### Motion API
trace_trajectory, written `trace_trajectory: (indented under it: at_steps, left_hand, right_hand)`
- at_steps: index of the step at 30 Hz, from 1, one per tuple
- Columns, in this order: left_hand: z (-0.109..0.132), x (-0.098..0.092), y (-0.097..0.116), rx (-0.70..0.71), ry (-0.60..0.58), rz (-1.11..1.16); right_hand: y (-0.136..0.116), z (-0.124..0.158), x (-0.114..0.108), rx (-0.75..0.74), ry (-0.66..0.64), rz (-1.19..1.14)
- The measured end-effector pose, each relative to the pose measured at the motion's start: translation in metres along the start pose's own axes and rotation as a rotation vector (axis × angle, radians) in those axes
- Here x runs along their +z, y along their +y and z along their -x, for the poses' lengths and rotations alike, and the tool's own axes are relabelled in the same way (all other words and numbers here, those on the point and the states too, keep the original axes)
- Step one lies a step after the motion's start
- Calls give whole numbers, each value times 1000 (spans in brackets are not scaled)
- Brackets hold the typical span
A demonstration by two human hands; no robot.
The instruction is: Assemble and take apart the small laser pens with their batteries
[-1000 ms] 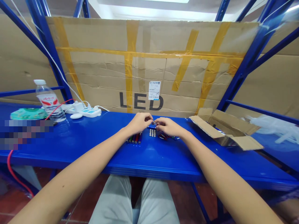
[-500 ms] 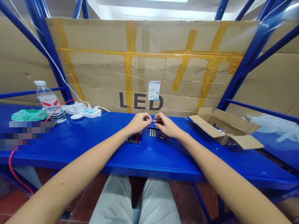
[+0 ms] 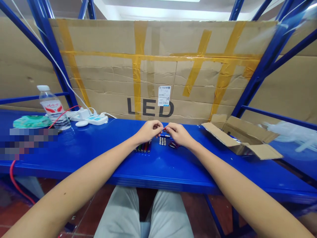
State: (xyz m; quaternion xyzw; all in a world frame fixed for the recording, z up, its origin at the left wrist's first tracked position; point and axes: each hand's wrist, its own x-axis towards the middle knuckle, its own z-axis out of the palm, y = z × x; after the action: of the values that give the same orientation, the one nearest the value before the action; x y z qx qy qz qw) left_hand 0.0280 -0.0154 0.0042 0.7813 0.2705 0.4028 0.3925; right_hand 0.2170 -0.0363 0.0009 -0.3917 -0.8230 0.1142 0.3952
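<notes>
1. Left hand (image 3: pixel 148 131) and right hand (image 3: pixel 178 134): both were clenched in a fingertip pinch, meeting over a tiny red-and-metal cylinder (image 3: pixel 164 129) that was largely hidden and held just above the worktop.
2. Directly below the fingertips: a slim blue rod (image 3: pixel 165 135).
3. Around the hands: a row of slim multicoloured tubes (image 3: pixel 142 147), a cluster of small silver cylinders (image 3: pixel 162 141) and a heap of dark red pieces (image 3: pixel 173 144), all on the glossy blue steel worktop (image 3: pixel 158 175).
4. Farther out: an open brown cardboard box (image 3: pixel 241 138) at right; a white power strip (image 3: pixel 95 119) and clear plastic water bottle (image 3: pixel 53 109) at left.
5. Step shown: close two-handed fingertip work, judged to call for a steady, precise pinch.
</notes>
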Motion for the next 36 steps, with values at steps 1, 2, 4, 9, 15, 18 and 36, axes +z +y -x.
trace_trajectory:
  at_steps: [1,2,4,9,15,18,36]
  left_hand:
    - [0,0,0,7,-7,-8]
    - [0,0,1,10,-13,-17]
    - [0,-1,1,4,-14,-27]
    - [0,-2,1,-4,-19,-30]
    - [1,-2,1,28,11,-79]
    - [2,-1,1,55,28,-124]
    - [3,0,4,95,44,-300]
  right_hand:
    - [0,0,1,20,-4,-15]
    - [-1,0,2,39,-3,-42]
    - [-1,1,4,53,14,-106]
    - [0,3,9,-16,93,-43]
    - [-5,3,2,-76,125,26]
    - [-9,3,1,-97,105,67]
    - [-1,2,-3,-63,36,17]
